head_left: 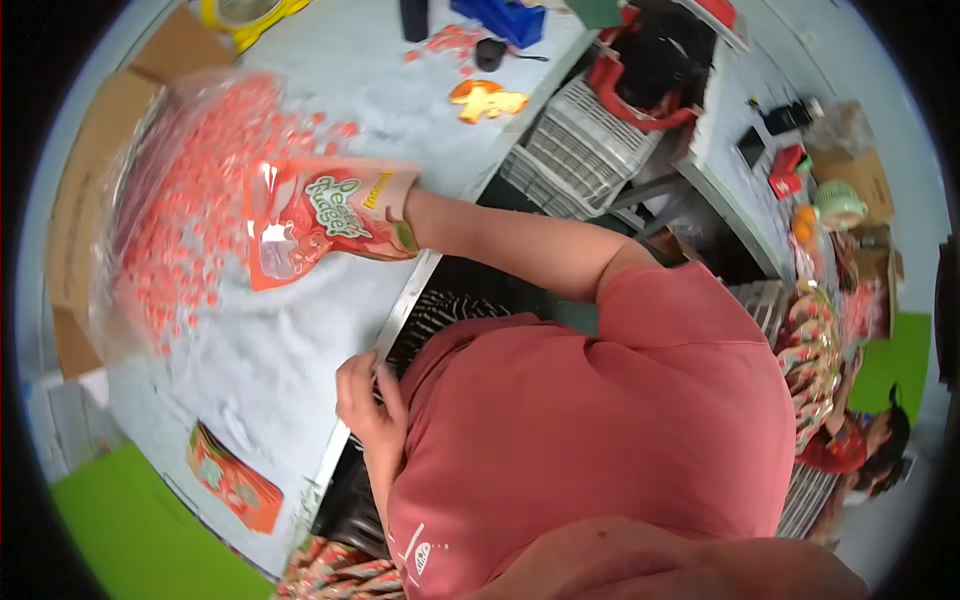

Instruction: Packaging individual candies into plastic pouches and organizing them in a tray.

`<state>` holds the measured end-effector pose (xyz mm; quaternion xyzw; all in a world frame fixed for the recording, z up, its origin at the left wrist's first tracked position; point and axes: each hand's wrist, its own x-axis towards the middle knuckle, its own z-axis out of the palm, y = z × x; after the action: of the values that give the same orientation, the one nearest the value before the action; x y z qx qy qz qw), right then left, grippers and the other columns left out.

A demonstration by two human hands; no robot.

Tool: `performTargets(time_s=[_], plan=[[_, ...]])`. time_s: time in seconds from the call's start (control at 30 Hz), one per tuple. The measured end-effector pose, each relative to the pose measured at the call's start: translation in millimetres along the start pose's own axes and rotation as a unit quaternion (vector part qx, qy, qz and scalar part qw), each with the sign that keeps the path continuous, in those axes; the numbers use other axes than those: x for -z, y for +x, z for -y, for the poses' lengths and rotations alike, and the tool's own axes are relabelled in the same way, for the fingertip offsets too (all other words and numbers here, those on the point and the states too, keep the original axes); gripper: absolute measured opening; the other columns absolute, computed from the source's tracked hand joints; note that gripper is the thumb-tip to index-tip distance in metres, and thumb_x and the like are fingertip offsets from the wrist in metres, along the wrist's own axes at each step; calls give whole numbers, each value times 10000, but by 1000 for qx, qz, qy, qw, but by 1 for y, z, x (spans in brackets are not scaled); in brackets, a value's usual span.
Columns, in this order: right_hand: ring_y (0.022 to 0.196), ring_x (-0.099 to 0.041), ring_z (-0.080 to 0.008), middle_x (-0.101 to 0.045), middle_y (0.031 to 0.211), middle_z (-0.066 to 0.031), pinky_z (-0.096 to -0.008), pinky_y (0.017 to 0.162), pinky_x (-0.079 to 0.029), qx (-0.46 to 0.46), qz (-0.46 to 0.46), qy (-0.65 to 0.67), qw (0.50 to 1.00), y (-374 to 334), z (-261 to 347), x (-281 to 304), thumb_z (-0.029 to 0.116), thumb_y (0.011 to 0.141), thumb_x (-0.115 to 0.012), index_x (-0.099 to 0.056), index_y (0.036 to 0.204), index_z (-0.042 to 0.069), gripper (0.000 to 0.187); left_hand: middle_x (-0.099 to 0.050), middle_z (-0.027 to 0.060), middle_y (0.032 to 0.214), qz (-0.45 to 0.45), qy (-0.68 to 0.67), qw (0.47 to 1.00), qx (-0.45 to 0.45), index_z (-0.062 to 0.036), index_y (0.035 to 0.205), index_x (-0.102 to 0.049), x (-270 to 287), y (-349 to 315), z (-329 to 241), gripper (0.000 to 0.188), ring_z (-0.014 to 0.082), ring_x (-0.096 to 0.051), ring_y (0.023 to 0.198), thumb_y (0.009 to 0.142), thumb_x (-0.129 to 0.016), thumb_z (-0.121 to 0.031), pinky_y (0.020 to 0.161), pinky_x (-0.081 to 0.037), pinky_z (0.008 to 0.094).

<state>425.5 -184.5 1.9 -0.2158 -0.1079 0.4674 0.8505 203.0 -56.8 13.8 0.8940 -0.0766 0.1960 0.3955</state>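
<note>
My right arm reaches over the table to a pink-and-orange printed pouch point(335, 215) with a clear window. My right hand point(401, 218) is at the pouch's near end and mostly hidden by it; it appears to hold the pouch there. Beyond the pouch, many small pink wrapped sweets point(190, 215) spill from a clear plastic liner point(125, 190) inside a tipped cardboard box point(80, 220). My left hand point(371, 402) rests by the table's near edge, next to my shirt. Its fingers are loosely bent and apart, with nothing visible in them.
More flat pouches point(235, 480) lie on the pale table point(270, 370). Orange peel point(487, 101), a black round object point(490, 55) and a blue tape dispenser point(510, 20) sit along it. Grey crates point(590, 130) stand beside the table. Another person point(850, 440) is at the far right.
</note>
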Motion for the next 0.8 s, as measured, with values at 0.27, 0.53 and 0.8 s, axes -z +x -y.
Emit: performTargets(time_s=[0.27,0.53,0.8], plan=[[1128,-603,-158,-629,1253,-25,-288,939,-497,-8,131,-566,814,-15,-83,6,195,693,-793,-620,1231,131,570,-539,178,1348,-92,204,973,-50,-45,1218,-641,19,6,6,407,385,-477,1277,826,-724,-116,1064,-367,495],[1047,-638,-174,-665,1140,-45,-335,916,-511,-39,179,-377,908,-18,-113,10,331,731,-805,-625,1175,99,531,-412,124,1485,-8,319,938,138,-164,1420,-491,43,-37,22,816,384,-320,1403,720,-773,-476,1078,-273,621],[1092,-622,-282,-578,1278,-157,-404,889,-545,-375,22,-62,925,-6,-153,-71,300,965,-509,-449,1375,17,501,-428,100,1467,-22,280,938,202,-139,1412,-456,76,-87,1,896,340,-316,1416,655,-821,-448,1142,-202,596]])
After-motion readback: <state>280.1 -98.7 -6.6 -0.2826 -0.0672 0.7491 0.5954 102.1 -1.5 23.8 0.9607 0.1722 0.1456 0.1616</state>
